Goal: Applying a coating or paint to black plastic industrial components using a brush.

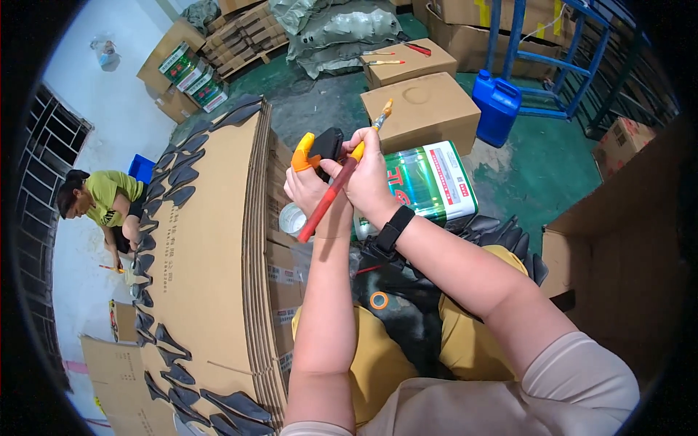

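My right hand (368,182) is closed around a paintbrush (336,193) with a red and yellow handle. The brush slants up and away, its bristle end beyond my fingers. Beside it, my left hand (309,187) wears orange finger covers and grips a black shoe sole (329,144). Both hands are close together, and the fingers partly hide the sole. Just below them stands a white pot (292,218). A green and white metal can (436,182) is right behind my right hand.
Cardboard sheets (211,218) are stacked on my left, edged with several black soles (182,171). More black pieces (505,236) lie by my right knee. Cartons (422,112), a blue jug (496,105) and a blue metal frame (556,65) stand ahead. A person (102,200) crouches at far left.
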`<state>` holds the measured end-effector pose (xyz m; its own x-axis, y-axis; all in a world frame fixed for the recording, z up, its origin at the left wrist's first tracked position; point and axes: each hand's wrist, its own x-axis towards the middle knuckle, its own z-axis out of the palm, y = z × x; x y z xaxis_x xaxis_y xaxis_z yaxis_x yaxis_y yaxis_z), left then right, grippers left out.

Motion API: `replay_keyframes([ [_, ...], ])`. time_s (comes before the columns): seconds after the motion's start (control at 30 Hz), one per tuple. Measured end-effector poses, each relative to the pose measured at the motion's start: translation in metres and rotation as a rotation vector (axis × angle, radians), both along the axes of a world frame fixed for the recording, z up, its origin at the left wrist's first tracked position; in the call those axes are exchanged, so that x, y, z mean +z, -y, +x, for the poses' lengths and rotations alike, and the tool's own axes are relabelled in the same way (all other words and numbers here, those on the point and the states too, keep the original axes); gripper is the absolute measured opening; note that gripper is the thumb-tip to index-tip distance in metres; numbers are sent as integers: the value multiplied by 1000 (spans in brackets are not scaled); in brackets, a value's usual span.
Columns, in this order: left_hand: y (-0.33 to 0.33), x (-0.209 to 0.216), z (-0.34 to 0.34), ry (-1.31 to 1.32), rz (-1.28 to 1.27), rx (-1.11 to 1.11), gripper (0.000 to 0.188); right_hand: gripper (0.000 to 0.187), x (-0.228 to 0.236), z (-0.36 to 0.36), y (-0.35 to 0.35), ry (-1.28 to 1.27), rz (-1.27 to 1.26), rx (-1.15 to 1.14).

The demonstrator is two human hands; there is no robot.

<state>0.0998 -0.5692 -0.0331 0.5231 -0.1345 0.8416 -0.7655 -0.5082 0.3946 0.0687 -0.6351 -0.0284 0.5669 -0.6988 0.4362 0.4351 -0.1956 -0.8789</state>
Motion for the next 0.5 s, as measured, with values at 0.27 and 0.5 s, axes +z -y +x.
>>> replay_keyframes([
  [0.27,-25,26,-31,-53,301,-47,54,43,-7,10,23,-132,74,48],
  [0.5,-89,77,-23,-243,114,-127,77,43,9,-8,25,-230,-62,365],
])
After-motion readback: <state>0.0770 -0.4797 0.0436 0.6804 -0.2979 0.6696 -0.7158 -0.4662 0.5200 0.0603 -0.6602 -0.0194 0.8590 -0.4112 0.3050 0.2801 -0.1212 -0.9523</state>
